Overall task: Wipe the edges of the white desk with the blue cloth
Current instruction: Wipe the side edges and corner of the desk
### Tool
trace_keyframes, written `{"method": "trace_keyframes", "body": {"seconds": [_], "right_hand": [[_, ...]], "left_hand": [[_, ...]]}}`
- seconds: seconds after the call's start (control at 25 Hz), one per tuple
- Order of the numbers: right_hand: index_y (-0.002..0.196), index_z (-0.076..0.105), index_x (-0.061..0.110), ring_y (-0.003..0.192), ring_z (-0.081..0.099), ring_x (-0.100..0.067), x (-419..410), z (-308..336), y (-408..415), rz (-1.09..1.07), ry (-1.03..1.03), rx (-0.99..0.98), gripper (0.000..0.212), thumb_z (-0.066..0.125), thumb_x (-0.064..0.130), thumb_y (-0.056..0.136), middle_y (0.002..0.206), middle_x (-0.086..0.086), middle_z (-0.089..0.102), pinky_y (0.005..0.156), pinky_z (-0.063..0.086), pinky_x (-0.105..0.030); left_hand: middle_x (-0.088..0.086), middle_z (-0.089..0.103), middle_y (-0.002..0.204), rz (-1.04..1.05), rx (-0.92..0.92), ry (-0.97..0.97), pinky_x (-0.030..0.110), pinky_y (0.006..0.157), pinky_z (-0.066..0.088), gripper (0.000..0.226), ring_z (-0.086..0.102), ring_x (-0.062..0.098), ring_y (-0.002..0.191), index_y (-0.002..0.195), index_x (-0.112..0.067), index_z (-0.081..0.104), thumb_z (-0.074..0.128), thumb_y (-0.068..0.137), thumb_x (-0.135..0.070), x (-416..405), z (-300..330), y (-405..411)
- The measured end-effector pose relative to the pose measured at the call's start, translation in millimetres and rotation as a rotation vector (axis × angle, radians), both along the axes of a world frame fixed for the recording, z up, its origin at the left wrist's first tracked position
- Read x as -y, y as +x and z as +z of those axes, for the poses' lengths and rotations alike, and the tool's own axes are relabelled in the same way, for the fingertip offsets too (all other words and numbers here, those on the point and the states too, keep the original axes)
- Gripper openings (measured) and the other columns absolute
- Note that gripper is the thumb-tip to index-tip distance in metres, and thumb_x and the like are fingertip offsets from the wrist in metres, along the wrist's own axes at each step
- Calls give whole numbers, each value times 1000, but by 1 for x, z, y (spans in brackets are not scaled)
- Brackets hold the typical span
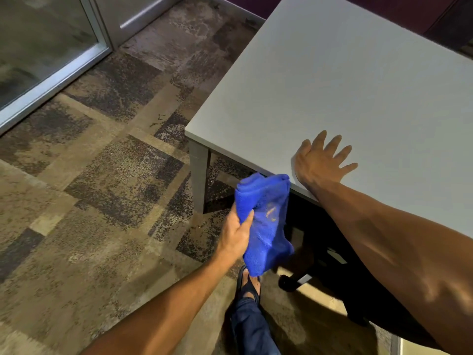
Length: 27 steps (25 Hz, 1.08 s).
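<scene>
Gripping the cloth [265,219] low in the frame's centre, the left hand [235,233] pinches its bunched left side, thumb curled over the fabric. Most of the cloth rises above and hangs below the fist, its top just beside the desk [358,80] edge. The right hand [320,162] lies flat on the desk, fingers spread, right of the cloth.

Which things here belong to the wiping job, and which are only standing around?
Job:
- crumpled blue microfibre cloth, gripped by left hand
- white rectangular desk, right hand flat on it

Standing around:
- black wheeled office chair
- patterned brown carpet
- grey metal-framed glass door
</scene>
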State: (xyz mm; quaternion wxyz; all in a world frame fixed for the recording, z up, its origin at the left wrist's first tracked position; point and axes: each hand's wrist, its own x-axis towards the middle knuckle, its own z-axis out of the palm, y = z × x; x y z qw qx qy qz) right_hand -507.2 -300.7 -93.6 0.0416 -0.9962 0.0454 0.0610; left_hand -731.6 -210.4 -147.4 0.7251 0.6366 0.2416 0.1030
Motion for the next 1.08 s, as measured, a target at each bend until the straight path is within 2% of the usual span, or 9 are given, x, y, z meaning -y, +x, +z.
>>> {"method": "trace_keyframes", "body": {"seconds": [0.12, 0.28, 0.36, 0.52, 0.68, 0.76, 0.84, 0.96, 1.08], "right_hand": [[163, 6, 30, 156, -8, -42, -1, 0, -1, 3, -3, 17, 76, 4, 60, 94, 172, -8, -2, 116, -8, -70], [163, 7, 31, 156, -6, -41, -1, 1, -3, -9, -16, 22, 75, 4, 60, 95, 172, -7, -1, 117, -6, -70], [163, 6, 31, 157, -6, -41, -2, 3, -5, -10, -20, 26, 74, 5, 60, 96, 172, -7, -1, 117, -6, -70], [163, 2, 31, 156, -8, -41, -3, 5, -7, -3, -52, 5, 72, 5, 59, 97, 172, -7, -5, 117, -6, -69], [163, 4, 31, 157, -7, -41, -4, 6, -6, -7, -51, 3, 71, 7, 58, 98, 172, -6, -4, 118, -5, -69], [163, 4, 31, 157, -7, -41, -5, 5, -5, -8, -55, 5, 71, 7, 58, 98, 172, -6, -3, 117, -5, -69], [163, 4, 31, 157, -7, -40, -4, 4, -4, -15, -51, 7, 71, 6, 58, 97, 172, -6, -3, 117, -5, -69], [163, 3, 32, 157, -7, -40, -4, 5, -4, -15, -65, 6, 71, 6, 59, 98, 172, -6, -3, 118, -5, -69], [163, 4, 32, 157, -6, -40, -5, 7, -6, -10, -79, 12, 70, 7, 59, 98, 173, -6, -3, 118, -4, -69]], "left_hand": [[-10, 69, 106, 100, 26, -124, 21, 86, 51, 30, 66, -2, 93, 115, -26, 57, 59, 86, -27, -14, 8, -4], [-7, 73, 105, 46, 62, -232, 30, 86, 57, 52, 68, 11, 97, 118, -21, 59, 75, 69, -13, -27, 11, -16], [-10, 76, 101, 11, 48, -211, 25, 79, 57, 45, 69, 5, 92, 105, -28, 72, 72, 67, -3, -37, 9, -20], [-4, 68, 127, 24, -23, -124, 27, 96, 52, 54, 65, 11, 116, 88, -27, 80, 51, 74, 15, -60, 5, -30], [-7, 70, 87, -28, -206, -7, 26, 75, 46, 33, 61, 14, 85, 91, -23, 73, 48, 70, -23, -83, 5, -39], [-7, 67, 106, -102, -159, 41, 21, 85, 42, 42, 59, 10, 103, 99, -19, 71, 51, 76, -49, -88, 9, -43], [-12, 56, 129, -95, -171, 89, 3, 91, 33, 40, 48, 2, 128, 93, -31, 70, 47, 84, -63, -89, 15, -41], [5, 51, 146, 76, -273, 223, 9, 100, 31, 20, 43, 6, 136, 105, -19, 75, 69, 89, -29, -91, 24, -25], [16, 44, 148, 330, -272, 402, 29, 116, 28, 52, 38, 26, 142, 126, -9, 55, 75, 78, -3, -100, 38, -15]]}}
